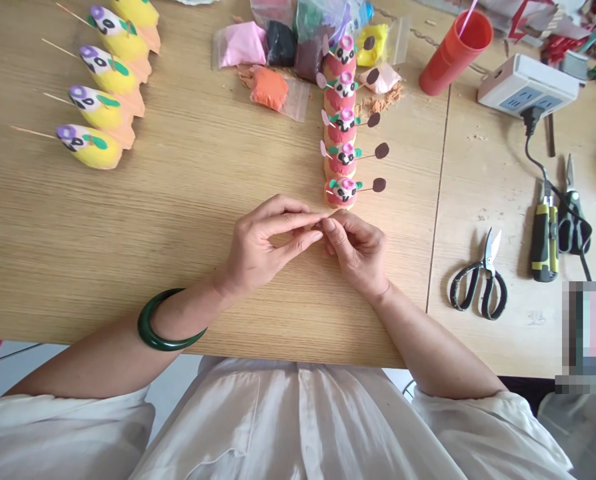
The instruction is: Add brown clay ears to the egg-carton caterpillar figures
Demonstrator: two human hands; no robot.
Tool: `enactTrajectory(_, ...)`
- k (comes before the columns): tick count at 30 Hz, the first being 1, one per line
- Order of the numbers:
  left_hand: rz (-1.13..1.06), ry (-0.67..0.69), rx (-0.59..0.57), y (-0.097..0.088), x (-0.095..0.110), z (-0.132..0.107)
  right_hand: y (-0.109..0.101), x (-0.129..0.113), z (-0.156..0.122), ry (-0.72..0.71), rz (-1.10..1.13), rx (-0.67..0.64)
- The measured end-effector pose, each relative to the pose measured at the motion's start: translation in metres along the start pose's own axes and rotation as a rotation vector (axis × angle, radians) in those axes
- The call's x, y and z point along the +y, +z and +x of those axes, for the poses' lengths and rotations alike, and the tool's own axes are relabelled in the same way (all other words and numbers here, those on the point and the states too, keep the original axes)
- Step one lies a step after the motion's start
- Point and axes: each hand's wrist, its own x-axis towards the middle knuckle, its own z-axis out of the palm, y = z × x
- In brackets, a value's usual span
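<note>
My left hand [273, 240] and my right hand [361, 250] meet over the table, fingertips touching. The right thumb and forefinger press together in a pinch. Long and nearly straight, the left fingers close toward the thumb at the same spot. Whatever lies between the fingertips is too small or hidden to make out. Just beyond them stands a row of red clay figures with white faces and pink snouts; the nearest red clay figure [342, 193] almost touches my fingers. Brown clay discs [379, 185] on thin sticks jut from their right sides, and pink discs [323, 149] from several left sides.
Several yellow clay figures [98, 148] with sticks stand at the far left. Bags of coloured clay, including an orange one [269, 89], lie at the back. To the right are a red cup [455, 53], a power strip [528, 87], scissors [483, 277] and a utility knife [545, 240].
</note>
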Motion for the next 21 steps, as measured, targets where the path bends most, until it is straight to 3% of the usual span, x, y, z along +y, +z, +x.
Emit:
enactTrajectory(5, 0.020, 0.029, 0.038, 0.000, 0.006, 0.001, -0.001, -0.001, -0.001, -0.030, -0.046, -0.077)
enactTrajectory(9, -0.148, -0.186, 0.044, 0.001, 0.009, 0.002, -0.001, 0.005, -0.003, -0.025, -0.018, 0.016)
enactTrajectory(13, -0.408, -0.420, 0.001, 0.002, 0.012, 0.005, -0.003, 0.008, -0.002, -0.131, -0.040, 0.106)
enactTrajectory(16, -0.507, -0.466, -0.052, 0.003, 0.012, 0.006, -0.006, 0.006, -0.002, -0.225, -0.127, 0.046)
enactTrajectory(21, -0.753, -0.526, -0.136, 0.004, 0.007, 0.005, -0.007, 0.009, -0.001, -0.261, -0.214, 0.065)
